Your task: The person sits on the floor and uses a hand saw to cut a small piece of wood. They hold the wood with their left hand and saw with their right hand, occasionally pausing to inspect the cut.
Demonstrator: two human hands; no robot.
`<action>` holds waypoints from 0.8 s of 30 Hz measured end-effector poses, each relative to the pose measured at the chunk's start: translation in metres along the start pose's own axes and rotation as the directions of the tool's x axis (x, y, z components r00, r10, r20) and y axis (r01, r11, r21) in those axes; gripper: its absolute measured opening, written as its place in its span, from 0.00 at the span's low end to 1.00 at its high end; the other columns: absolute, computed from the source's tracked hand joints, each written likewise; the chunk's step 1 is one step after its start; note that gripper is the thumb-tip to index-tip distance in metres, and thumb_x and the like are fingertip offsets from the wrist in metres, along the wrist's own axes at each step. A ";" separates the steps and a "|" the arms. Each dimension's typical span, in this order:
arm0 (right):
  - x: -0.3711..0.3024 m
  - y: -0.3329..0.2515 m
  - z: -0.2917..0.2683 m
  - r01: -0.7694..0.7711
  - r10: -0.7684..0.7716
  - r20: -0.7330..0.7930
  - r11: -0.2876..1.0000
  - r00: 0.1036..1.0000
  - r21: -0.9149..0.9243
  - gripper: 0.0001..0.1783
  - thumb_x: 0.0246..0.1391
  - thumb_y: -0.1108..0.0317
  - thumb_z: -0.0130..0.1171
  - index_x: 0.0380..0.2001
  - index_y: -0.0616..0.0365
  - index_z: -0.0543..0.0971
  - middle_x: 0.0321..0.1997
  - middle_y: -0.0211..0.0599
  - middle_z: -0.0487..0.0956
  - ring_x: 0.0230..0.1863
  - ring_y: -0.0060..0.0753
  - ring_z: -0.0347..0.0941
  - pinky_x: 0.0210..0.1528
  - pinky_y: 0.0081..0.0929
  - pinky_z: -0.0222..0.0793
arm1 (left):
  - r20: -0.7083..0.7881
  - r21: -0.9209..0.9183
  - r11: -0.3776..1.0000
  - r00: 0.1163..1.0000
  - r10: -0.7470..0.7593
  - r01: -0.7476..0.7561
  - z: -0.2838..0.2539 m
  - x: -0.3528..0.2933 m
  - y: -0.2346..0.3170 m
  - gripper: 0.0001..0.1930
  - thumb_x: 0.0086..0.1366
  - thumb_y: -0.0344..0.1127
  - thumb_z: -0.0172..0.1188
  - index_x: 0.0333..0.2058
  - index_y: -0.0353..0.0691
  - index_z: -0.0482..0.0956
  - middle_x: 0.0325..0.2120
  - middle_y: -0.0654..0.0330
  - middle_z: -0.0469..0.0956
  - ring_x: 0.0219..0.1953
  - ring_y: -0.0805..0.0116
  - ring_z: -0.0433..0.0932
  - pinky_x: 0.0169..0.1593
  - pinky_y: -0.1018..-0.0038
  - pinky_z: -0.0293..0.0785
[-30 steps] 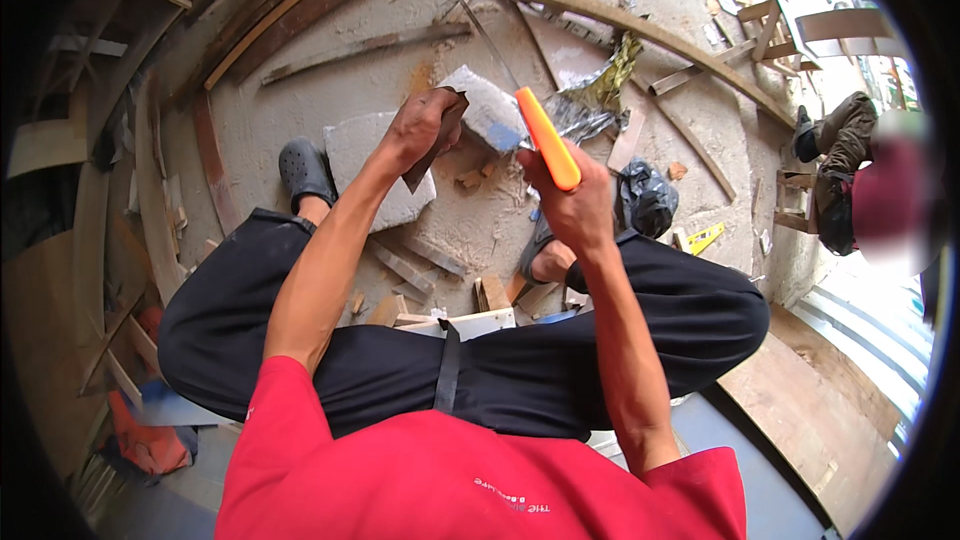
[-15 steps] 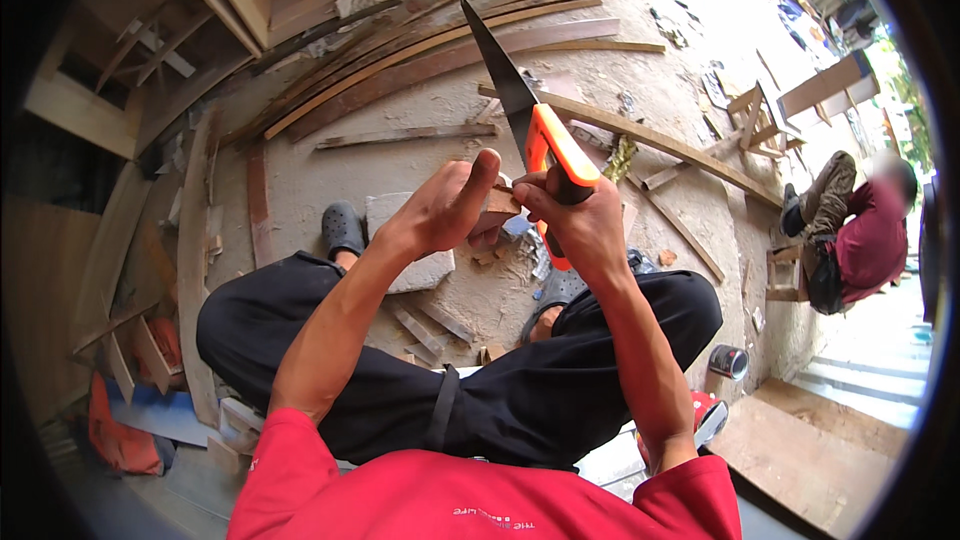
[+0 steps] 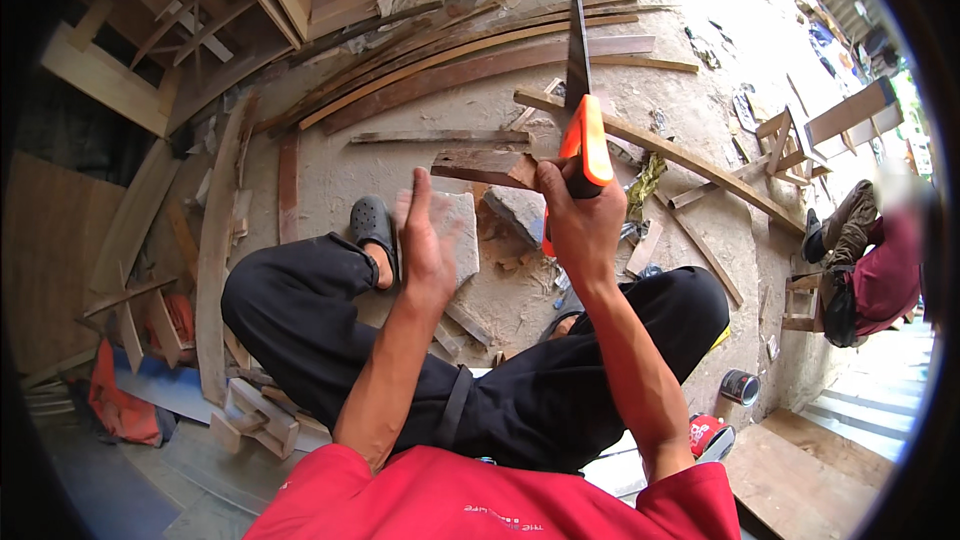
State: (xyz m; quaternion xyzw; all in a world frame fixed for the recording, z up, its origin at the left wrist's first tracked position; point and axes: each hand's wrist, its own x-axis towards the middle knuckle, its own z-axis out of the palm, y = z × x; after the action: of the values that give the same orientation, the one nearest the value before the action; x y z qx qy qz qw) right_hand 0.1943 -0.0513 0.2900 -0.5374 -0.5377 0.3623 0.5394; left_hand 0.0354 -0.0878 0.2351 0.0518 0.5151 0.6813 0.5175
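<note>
The handsaw (image 3: 580, 110) stands almost upright in front of the person – its dark blade points up and away, and its orange handle is in the right hand (image 3: 578, 220), whose fingers are closed firmly around it. Just beside this hand, on its left, a short dark piece of wood (image 3: 483, 167) lies nearly level; its right end meets the fingers of the right hand, but I cannot tell if they also hold it. The left hand (image 3: 425, 240) is raised near the wood with fingers open and straight, gripping nothing and not touching it. Below the hands a flat grey stone slab (image 3: 462, 240) rests on the dusty floor (image 3: 340, 175), near the person's foot in a dark sandal (image 3: 372, 225). Further out, long curved planks (image 3: 470, 60) lie on the floor – and at the right edge another person (image 3: 880, 260) sits, well apart
</note>
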 end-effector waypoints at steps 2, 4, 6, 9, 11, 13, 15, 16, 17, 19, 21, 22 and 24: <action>-0.001 0.004 -0.002 -0.010 0.010 -0.002 1.000 1.000 0.002 0.10 0.51 0.69 0.64 0.26 0.62 0.74 0.21 0.36 0.76 0.23 0.24 0.70 0.29 0.26 0.68 | 0.173 -0.325 0.876 0.933 -0.316 0.357 0.015 -0.006 -0.002 0.31 0.60 0.56 0.62 0.51 0.40 0.64 0.47 0.55 0.69 0.46 0.61 0.73 0.52 0.64 0.68; -0.004 0.007 -0.001 -0.003 0.003 -0.002 1.000 1.000 -0.027 0.10 0.51 0.68 0.64 0.27 0.62 0.75 0.21 0.36 0.76 0.23 0.24 0.71 0.29 0.26 0.68 | 0.284 -0.451 0.776 0.895 -0.345 0.442 0.030 -0.005 -0.006 0.29 0.59 0.57 0.63 0.47 0.42 0.66 0.45 0.56 0.71 0.45 0.61 0.74 0.51 0.64 0.70; -0.012 0.009 0.003 0.004 -0.001 0.087 0.999 0.996 -0.035 0.11 0.52 0.67 0.64 0.28 0.62 0.75 0.22 0.35 0.77 0.24 0.24 0.71 0.29 0.26 0.68 | 0.265 -0.459 0.843 0.949 -0.171 0.280 0.041 0.001 -0.010 0.25 0.59 0.57 0.64 0.42 0.44 0.67 0.43 0.57 0.73 0.44 0.62 0.75 0.49 0.64 0.72; -0.021 0.014 0.005 0.002 0.005 0.176 0.999 0.984 -0.043 0.12 0.52 0.64 0.65 0.29 0.62 0.76 0.23 0.35 0.78 0.25 0.25 0.72 0.30 0.26 0.68 | 0.136 -0.458 0.860 0.974 -0.182 0.224 0.041 0.031 -0.017 0.15 0.63 0.48 0.58 0.34 0.44 0.68 0.33 0.62 0.73 0.38 0.67 0.74 0.45 0.65 0.73; -0.023 0.026 0.002 0.063 -0.046 0.207 0.995 0.977 -0.078 0.15 0.51 0.61 0.67 0.29 0.62 0.76 0.21 0.37 0.76 0.22 0.32 0.74 0.28 0.31 0.68 | -0.021 -0.484 0.852 0.970 -0.241 0.201 0.057 0.032 -0.007 0.10 0.64 0.43 0.53 0.33 0.44 0.67 0.29 0.63 0.69 0.33 0.68 0.72 0.42 0.65 0.72; -0.029 0.025 -0.012 0.255 -0.183 0.275 0.933 0.944 -0.253 0.16 0.51 0.61 0.67 0.25 0.61 0.74 0.19 0.37 0.73 0.20 0.36 0.71 0.26 0.29 0.65 | -0.068 -0.477 0.865 0.974 -0.215 0.157 0.058 0.040 -0.004 0.11 0.64 0.44 0.53 0.34 0.44 0.67 0.29 0.63 0.69 0.33 0.67 0.72 0.43 0.64 0.72; -0.042 0.021 -0.017 0.394 -0.305 0.331 0.885 0.893 -0.248 0.17 0.48 0.61 0.69 0.23 0.60 0.72 0.16 0.39 0.65 0.16 0.45 0.65 0.21 0.32 0.61 | -0.189 -0.451 0.883 0.952 -0.239 0.132 0.050 0.050 0.006 0.10 0.64 0.42 0.52 0.35 0.43 0.66 0.30 0.64 0.69 0.34 0.65 0.72 0.44 0.64 0.71; -0.049 0.022 -0.020 0.469 -0.367 0.380 0.855 0.849 -0.222 0.17 0.47 0.62 0.69 0.22 0.60 0.72 0.15 0.38 0.65 0.16 0.45 0.65 0.21 0.33 0.60 | -0.206 -0.476 0.873 0.951 -0.230 0.108 0.045 0.058 0.005 0.11 0.64 0.43 0.52 0.36 0.42 0.66 0.31 0.63 0.69 0.35 0.65 0.72 0.45 0.63 0.71; -0.056 0.023 -0.023 0.541 -0.428 0.425 0.819 0.798 -0.193 0.17 0.45 0.63 0.70 0.22 0.60 0.72 0.15 0.38 0.65 0.15 0.44 0.64 0.20 0.33 0.59 | -0.220 -0.501 0.862 0.950 -0.220 0.083 0.039 0.069 0.001 0.13 0.64 0.44 0.53 0.37 0.42 0.66 0.32 0.62 0.68 0.36 0.64 0.72 0.46 0.61 0.72; -0.064 0.023 -0.025 0.635 -0.507 0.499 0.763 0.703 -0.120 0.16 0.42 0.66 0.71 0.19 0.59 0.71 0.14 0.37 0.63 0.14 0.42 0.63 0.18 0.34 0.57 | -0.010 -0.598 0.785 0.977 -0.211 0.163 0.011 0.101 -0.016 0.14 0.63 0.46 0.54 0.36 0.41 0.67 0.32 0.62 0.70 0.34 0.67 0.72 0.42 0.64 0.73; -0.071 0.028 -0.027 0.674 -0.531 0.556 0.735 0.639 -0.072 0.17 0.39 0.69 0.72 0.15 0.59 0.70 0.13 0.35 0.62 0.13 0.40 0.62 0.17 0.33 0.55 | 0.041 0.280 0.908 0.949 0.313 -0.311 -0.003 0.100 -0.030 0.12 0.64 0.44 0.53 0.34 0.41 0.68 0.29 0.63 0.70 0.31 0.70 0.72 0.37 0.68 0.73; -0.073 0.025 -0.029 0.688 -0.504 0.596 0.717 0.626 -0.116 0.18 0.35 0.71 0.65 0.12 0.56 0.63 0.13 0.36 0.63 0.14 0.39 0.63 0.19 0.33 0.58 | 0.138 0.308 0.859 0.913 0.384 -0.409 -0.007 0.102 -0.035 0.10 0.66 0.41 0.52 0.33 0.40 0.69 0.27 0.64 0.71 0.28 0.72 0.72 0.33 0.72 0.73; -0.074 0.029 -0.035 0.689 -0.492 0.607 0.713 0.625 -0.130 0.15 0.32 0.72 0.63 0.13 0.56 0.64 0.14 0.34 0.63 0.16 0.37 0.63 0.20 0.32 0.57 | 0.224 0.061 0.931 0.914 0.339 -0.360 -0.012 0.106 -0.046 0.10 0.69 0.39 0.48 0.32 0.40 0.71 0.25 0.64 0.72 0.25 0.75 0.72 0.28 0.74 0.72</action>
State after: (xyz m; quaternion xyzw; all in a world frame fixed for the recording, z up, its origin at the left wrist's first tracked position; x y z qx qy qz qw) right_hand 0.2213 -0.1254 0.2531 -0.2912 -0.8679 0.1924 0.3535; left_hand 0.0096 -0.0181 0.1457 0.2405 0.4737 0.7267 0.4355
